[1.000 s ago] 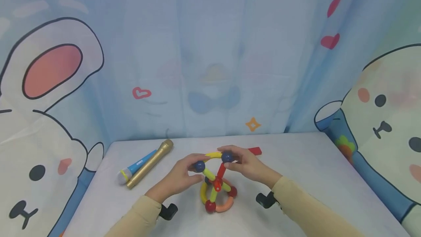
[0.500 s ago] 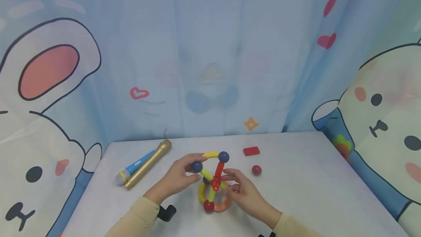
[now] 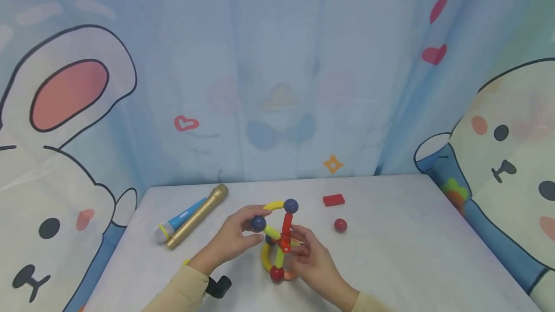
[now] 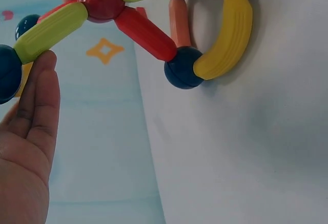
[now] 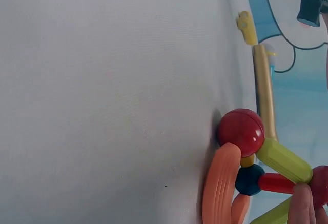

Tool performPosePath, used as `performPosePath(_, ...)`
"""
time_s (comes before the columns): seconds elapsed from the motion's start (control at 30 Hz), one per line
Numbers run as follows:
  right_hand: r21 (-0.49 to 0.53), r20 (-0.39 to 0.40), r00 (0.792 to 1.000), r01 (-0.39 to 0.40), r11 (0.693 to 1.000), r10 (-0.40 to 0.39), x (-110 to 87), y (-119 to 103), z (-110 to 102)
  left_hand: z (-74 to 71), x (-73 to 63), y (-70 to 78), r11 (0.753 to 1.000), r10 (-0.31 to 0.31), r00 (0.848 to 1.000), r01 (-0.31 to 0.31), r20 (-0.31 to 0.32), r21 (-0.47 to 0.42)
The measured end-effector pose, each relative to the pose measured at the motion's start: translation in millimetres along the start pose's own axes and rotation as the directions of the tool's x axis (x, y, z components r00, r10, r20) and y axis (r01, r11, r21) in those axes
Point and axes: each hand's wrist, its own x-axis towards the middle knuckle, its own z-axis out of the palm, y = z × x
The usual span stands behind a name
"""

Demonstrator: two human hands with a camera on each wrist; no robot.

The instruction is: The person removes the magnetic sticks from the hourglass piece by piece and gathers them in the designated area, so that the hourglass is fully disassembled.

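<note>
A magnetic stick-and-ball frame stands at the middle of the table, built from red, green, yellow and orange rods with red and blue balls. My left hand holds its upper left, around the blue ball, index finger reaching to the curved yellow rod. In the left wrist view, extended fingers lie against the green rod. My right hand grips the frame lower, near the centre. In the right wrist view, its fingertips touch a green rod beside the red centre ball.
At the left of the white table lie a blue toy microphone and a gold microphone-shaped stick. Right of the frame are a loose red ball and a red block. A cartoon-print curtain hangs behind.
My right hand has left the upper right blue ball and moved down to the frame's centre, uncovering the red ball and block. My left hand stays by its blue ball; the top shifts slightly left.
</note>
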Motion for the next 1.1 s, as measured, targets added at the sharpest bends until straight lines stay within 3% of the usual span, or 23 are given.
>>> performPosePath(0.3, -0.127, -0.026, 0.999, 0.015, 0.992, -0.019, 11.2, 3.3, 6.4, 0.6, -7.0, -0.9, 0.999, -0.013, 1.0, 0.012, -0.012, -0.042)
performPosePath(0.6, -0.328, -0.098, 0.99, 0.067, 0.942, -0.105, 22.8, 8.9, 13.7, -1.1, -10.7, -2.7, 0.994, 0.006, 1.0, -0.006, 0.004, -0.108)
performPosePath(0.93, -0.322, -0.071, 0.993, 0.07, 0.944, -0.098, 26.1, 14.2, 11.7, -1.7, -10.4, -2.4, 0.989, -0.016, 1.0, 0.017, 0.011, -0.148)
performPosePath(1.1, -0.334, -0.022, 0.992, 0.111, 0.936, -0.125, 28.0, 17.9, 6.2, -2.7, -10.3, -1.7, 0.982, -0.028, 0.999, 0.033, 0.032, -0.186)
